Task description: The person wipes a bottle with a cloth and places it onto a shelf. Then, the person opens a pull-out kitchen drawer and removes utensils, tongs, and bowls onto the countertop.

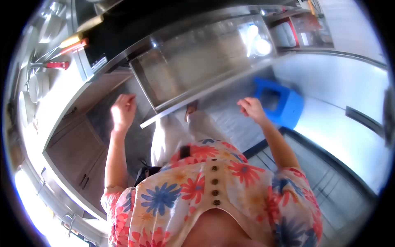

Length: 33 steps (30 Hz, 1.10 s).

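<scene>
My left hand [123, 110] hovers beside the near left corner of an open metal drawer [166, 78], its fingers curled in and no object visible in them. On the other side, my right hand [252, 109] is held in the air before the drawer's front edge, just left of a blue plastic stool [294, 105]. Its fingers are bent inward too, with nothing seen between them. Neither hand appears to touch the drawer. Bright light reflects off the drawer's right end.
A black cooktop [123, 39] lies behind the drawer. On the white counter [66, 88] at left are a red-handled utensil [57, 65], other long-handled tools and white dishes. Wooden cabinet doors [76, 148] stand below it. A white appliance front with a dark handle [364, 119] is at right.
</scene>
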Tool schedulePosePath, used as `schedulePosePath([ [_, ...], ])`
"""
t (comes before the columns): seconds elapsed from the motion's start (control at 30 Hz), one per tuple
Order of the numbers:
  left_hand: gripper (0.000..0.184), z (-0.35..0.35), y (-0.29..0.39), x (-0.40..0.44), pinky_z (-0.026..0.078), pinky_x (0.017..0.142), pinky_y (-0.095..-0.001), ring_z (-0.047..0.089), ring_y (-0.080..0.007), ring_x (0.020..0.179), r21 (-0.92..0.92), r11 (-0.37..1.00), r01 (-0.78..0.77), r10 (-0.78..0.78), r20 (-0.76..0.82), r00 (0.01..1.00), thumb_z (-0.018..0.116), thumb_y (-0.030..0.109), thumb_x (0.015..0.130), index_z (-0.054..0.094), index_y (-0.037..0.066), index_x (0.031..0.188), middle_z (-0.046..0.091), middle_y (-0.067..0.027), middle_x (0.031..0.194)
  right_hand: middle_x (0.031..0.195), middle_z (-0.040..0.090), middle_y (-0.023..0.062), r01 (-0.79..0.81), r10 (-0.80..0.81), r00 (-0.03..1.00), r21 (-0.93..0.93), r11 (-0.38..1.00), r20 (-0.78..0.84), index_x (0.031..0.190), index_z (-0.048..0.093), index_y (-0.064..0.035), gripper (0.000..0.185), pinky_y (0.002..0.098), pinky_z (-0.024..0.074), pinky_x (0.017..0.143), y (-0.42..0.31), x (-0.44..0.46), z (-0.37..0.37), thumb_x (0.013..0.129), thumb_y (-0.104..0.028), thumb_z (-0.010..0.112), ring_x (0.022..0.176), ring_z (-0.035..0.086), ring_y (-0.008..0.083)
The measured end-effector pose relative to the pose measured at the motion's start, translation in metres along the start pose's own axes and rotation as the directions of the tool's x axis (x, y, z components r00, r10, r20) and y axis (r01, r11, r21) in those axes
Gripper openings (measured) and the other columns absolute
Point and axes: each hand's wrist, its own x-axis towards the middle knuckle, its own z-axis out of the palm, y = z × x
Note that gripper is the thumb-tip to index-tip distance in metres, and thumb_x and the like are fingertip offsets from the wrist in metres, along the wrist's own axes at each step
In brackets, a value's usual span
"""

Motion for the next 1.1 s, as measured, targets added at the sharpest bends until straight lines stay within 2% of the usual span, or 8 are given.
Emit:
schedulePosePath([
  [0.23, 0.011, 0.080, 0.039, 0.056, 0.049, 0.058, -0.0295, 0.061, -0.0215, 0.063, -0.061, 0.997, -0.047, 0.062, 0.258, 0.964, 0.059, 0.008, 0.076, 0.065, 0.006, 0.085, 0.062, -0.0100, 0.077, 0.055, 0.056, 0.0044, 0.099, -0.097, 0.994, -0.042, 0.994, 0.039, 0.077, 0.062, 0.0003, 0.021, 0.0223, 0.0410, 0.042, 0.011, 0.033, -0.024, 0.084, -0.019, 0.057, 0.045, 0.051, 0.0093],
  [0.53, 0.022, 0.227, 0.106, 0.137, 0.049, 0.069, -0.0306, 0.062, -0.0195, 0.074, 0.074, 0.997, 0.028, -0.067, 0.616, 0.785, 0.058, 0.025, 0.075, 0.066, 0.012, 0.091, 0.065, -0.0077, 0.081, 0.062, 0.060, 0.0059, -0.137, 0.135, 0.983, 0.012, 0.990, 0.127, 0.085, 0.062, 0.0013, 0.023, 0.0243, 0.0452, 0.046, 0.070, 0.041, -0.081, 0.084, -0.021, 0.055, 0.049, 0.055, 0.0103],
  [0.7, 0.026, 0.334, 0.163, 0.199, 0.049, 0.063, -0.0275, 0.060, -0.0146, 0.069, 0.030, 1.000, -0.001, -0.020, 0.694, 0.719, 0.058, 0.026, 0.074, 0.065, 0.013, 0.095, 0.064, -0.0042, 0.077, 0.061, 0.061, 0.0062, 0.000, 0.009, 0.996, -0.095, 0.995, 0.094, 0.086, 0.063, 0.0005, 0.021, 0.0246, 0.0454, 0.047, 0.079, 0.078, -0.171, 0.084, -0.019, 0.056, 0.047, 0.056, 0.0118],
  [0.77, 0.026, 0.373, 0.185, 0.203, 0.048, 0.059, -0.0257, 0.058, -0.0118, 0.064, -0.033, 0.976, 0.214, -0.115, 0.759, 0.641, 0.058, 0.026, 0.074, 0.065, 0.013, 0.094, 0.062, -0.0028, 0.073, 0.060, 0.061, 0.0058, 0.094, -0.095, 0.995, -0.126, 0.988, -0.003, 0.087, 0.062, -0.0001, 0.020, 0.0248, 0.0454, 0.047, 0.080, 0.093, -0.214, 0.084, -0.019, 0.056, 0.047, 0.056, 0.0118],
  [0.83, 0.025, 0.415, 0.205, 0.219, 0.047, 0.054, -0.0238, 0.056, -0.0091, 0.060, -0.109, 0.788, 0.606, -0.284, 0.809, 0.515, 0.058, 0.026, 0.074, 0.064, 0.011, 0.093, 0.060, -0.0016, 0.069, 0.058, 0.060, 0.0078, 0.088, -0.096, 0.993, -0.112, 0.990, -0.070, 0.087, 0.062, -0.0006, 0.019, 0.0262, 0.0456, 0.047, 0.062, 0.121, -0.254, 0.083, -0.018, 0.056, 0.048, 0.058, 0.0134],
  [0.9, 0.023, 0.482, 0.186, 0.218, 0.046, 0.051, -0.0236, 0.055, -0.0089, 0.057, -0.175, 0.868, 0.464, -0.151, 0.798, 0.584, 0.058, 0.026, 0.075, 0.064, 0.010, 0.091, 0.059, -0.0009, 0.068, 0.060, 0.061, 0.0110, 0.346, -0.380, 0.922, -0.276, 0.897, -0.078, 0.085, 0.060, -0.0005, 0.019, 0.0300, 0.0464, 0.049, 0.053, 0.163, -0.282, 0.082, -0.018, 0.056, 0.051, 0.060, 0.0194],
  [1.0, 0.022, 0.494, 0.218, 0.229, 0.045, 0.047, -0.0241, 0.055, -0.0090, 0.057, 0.014, 0.810, 0.587, -0.305, 0.865, 0.400, 0.058, 0.027, 0.075, 0.063, 0.009, 0.088, 0.059, -0.0001, 0.068, 0.067, 0.063, 0.0128, 0.356, -0.430, 0.902, -0.509, 0.784, -0.031, 0.086, 0.060, -0.0041, 0.020, 0.0367, 0.0480, 0.057, 0.030, 0.239, -0.293, 0.082, -0.023, 0.055, 0.061, 0.062, 0.0298],
  [1.1, 0.027, 0.528, 0.212, 0.227, 0.050, 0.049, -0.0273, 0.058, -0.0149, 0.056, -0.041, 0.775, 0.631, -0.350, 0.804, 0.481, 0.057, 0.028, 0.076, 0.064, 0.007, 0.091, 0.060, -0.0042, 0.063, 0.084, 0.064, 0.0152, 0.336, -0.465, 0.882, -0.797, 0.501, 0.080, 0.101, 0.056, -0.0085, 0.028, 0.0416, 0.0475, 0.071, 0.021, 0.301, -0.279, 0.084, -0.031, 0.051, 0.081, 0.061, 0.0328],
])
